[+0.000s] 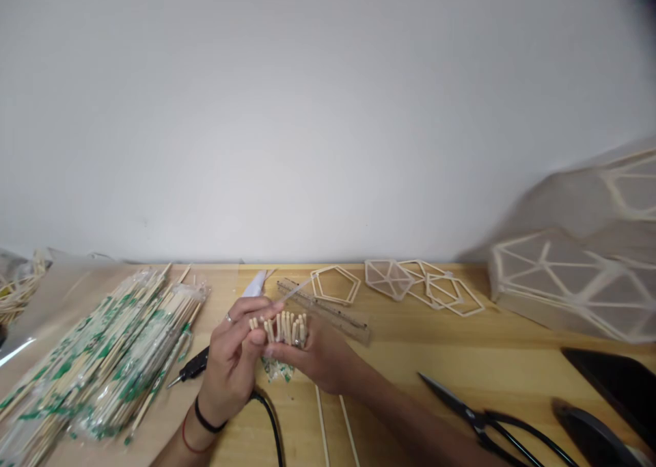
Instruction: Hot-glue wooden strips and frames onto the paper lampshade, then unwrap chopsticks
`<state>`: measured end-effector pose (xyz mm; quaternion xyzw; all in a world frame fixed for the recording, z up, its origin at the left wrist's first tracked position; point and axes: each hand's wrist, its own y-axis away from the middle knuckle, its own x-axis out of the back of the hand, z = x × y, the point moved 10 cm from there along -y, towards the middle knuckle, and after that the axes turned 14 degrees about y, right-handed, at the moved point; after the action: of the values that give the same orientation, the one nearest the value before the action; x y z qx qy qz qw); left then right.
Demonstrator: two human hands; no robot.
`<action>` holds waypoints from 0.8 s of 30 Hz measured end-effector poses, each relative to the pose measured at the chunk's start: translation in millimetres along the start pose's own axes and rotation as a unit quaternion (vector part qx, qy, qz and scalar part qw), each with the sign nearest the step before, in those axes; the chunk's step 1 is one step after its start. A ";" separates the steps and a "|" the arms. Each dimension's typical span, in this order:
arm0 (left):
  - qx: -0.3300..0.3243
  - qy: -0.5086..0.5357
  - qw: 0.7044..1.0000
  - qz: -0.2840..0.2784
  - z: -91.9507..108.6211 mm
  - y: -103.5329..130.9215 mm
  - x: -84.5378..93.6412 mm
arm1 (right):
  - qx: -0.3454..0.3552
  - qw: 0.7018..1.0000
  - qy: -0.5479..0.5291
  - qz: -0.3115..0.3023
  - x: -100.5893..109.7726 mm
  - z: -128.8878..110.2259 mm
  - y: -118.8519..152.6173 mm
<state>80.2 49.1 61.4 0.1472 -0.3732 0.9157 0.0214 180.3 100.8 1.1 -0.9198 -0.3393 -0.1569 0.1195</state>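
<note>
Between my hands is a bundle of thin wooden chopsticks (287, 327), its pale ends pointing up toward me. My right hand (325, 359) is closed around the main part of the bundle from the right. On the other side, my left hand (230, 357) pinches a few of the sticks at the bundle's left edge. A crumpled clear wrapper with green print (277, 369) shows just below the hands. Two loose sticks (322, 426) lie on the table beneath my right forearm. The lower part of the bundle is hidden by my fingers.
Wrapped chopstick packs (123, 344) cover the left side. A soldering iron (193, 366) lies by my left wrist. Behind are a ruler (328, 311) and pentagon stick frames (335, 284). Scissors (476, 419) lie front right, near a large stick model (568, 282).
</note>
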 end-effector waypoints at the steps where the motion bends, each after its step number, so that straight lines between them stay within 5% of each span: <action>1: 0.006 0.011 1.000 0.001 -0.5 0.2 1.1 | -0.001 1.000 -0.001 -0.003 -1.9 0.7 0.0; 5: 0.034 0.037 0.998 -0.031 -5.1 -3.9 -2.1 | 0.013 1.000 -0.006 0.005 1.6 2.5 -1.5; 11: 0.074 0.058 0.983 -0.160 -8.6 -12.9 -24.9 | 0.046 0.999 -0.016 -0.007 16.3 -1.1 0.0; 24: 0.151 0.116 0.966 -0.175 -23.1 4.3 -34.1 | 0.107 0.993 0.055 -0.014 2.4 -23.7 0.7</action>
<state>106.3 64.4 33.0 0.1043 -0.1945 0.9542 0.2021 177.6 94.0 23.7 -0.8869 -0.3601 -0.1715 0.2332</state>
